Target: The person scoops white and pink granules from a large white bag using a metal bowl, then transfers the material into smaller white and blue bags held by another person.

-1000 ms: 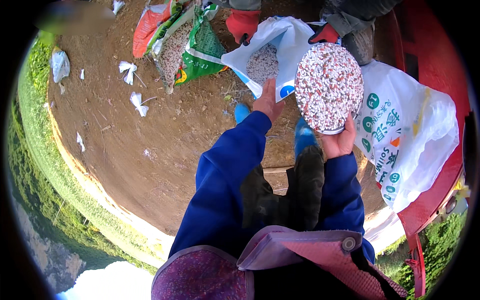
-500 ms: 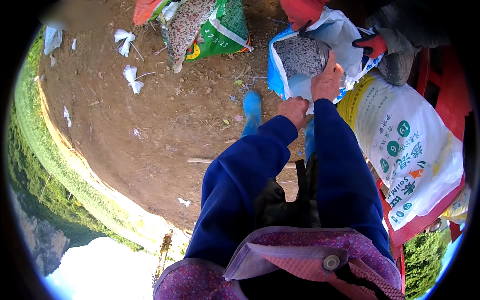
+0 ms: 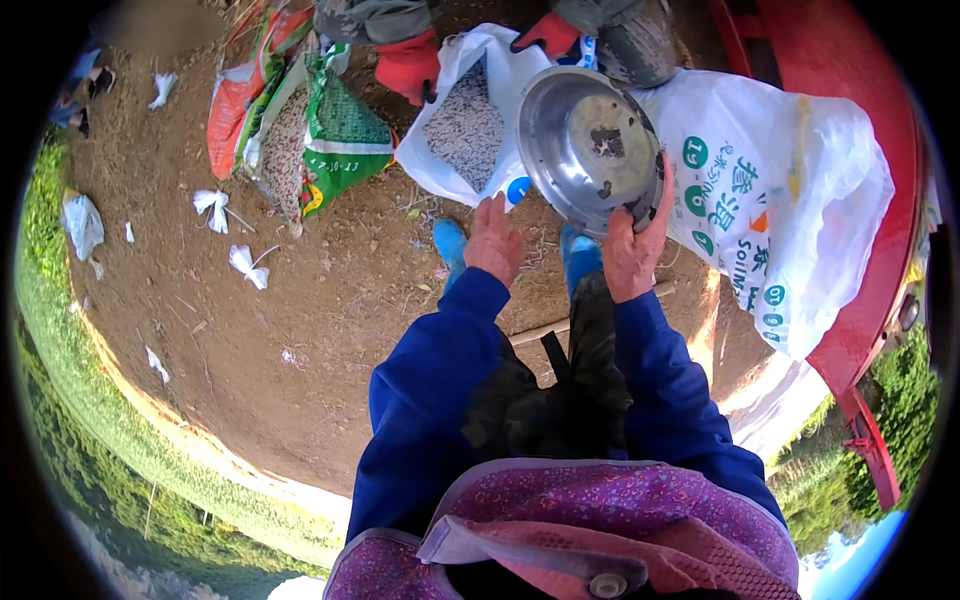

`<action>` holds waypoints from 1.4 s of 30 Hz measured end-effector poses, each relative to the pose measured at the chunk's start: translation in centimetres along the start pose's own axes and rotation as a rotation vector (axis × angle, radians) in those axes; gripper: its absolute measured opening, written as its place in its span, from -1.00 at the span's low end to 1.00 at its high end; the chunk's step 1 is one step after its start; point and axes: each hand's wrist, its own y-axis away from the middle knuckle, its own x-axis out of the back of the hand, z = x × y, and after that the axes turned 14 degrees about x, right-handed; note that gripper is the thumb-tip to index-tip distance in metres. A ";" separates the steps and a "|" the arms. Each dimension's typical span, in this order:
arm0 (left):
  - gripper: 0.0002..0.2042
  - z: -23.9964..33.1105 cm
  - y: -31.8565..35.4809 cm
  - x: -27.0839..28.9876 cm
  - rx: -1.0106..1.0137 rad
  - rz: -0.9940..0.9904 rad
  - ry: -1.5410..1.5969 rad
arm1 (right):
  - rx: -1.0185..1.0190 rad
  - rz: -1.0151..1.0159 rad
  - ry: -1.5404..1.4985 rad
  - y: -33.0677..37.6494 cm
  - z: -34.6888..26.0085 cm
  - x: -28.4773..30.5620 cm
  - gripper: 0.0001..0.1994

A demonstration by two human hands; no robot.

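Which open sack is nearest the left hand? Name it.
The white sack between the red gloves, beside the left hand; the green sack is farther left.

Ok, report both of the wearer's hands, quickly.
Left hand: open, fingers extended at the near edge of the white granule sack; contact unclear.
Right hand: closed on the rim of the metal basin.

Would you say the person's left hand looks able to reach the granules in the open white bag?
Probably yes: the left hand looks empty beside the near edge of the white bag, its mouth gapes, and nothing visible covers the granules.
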 end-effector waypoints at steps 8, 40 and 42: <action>-0.29 21.0 5.6 0.7 0.184 -0.278 0.645 | -0.013 0.550 -0.059 2.3 -8.7 31.8 -0.61; -0.77 41.2 1.8 -4.9 0.275 -0.417 0.911 | -0.950 0.282 -0.525 -12.1 32.0 26.0 -0.26; -0.77 41.7 2.0 -5.0 0.262 -0.426 0.903 | -1.001 0.261 -0.622 -12.4 31.5 25.7 -0.25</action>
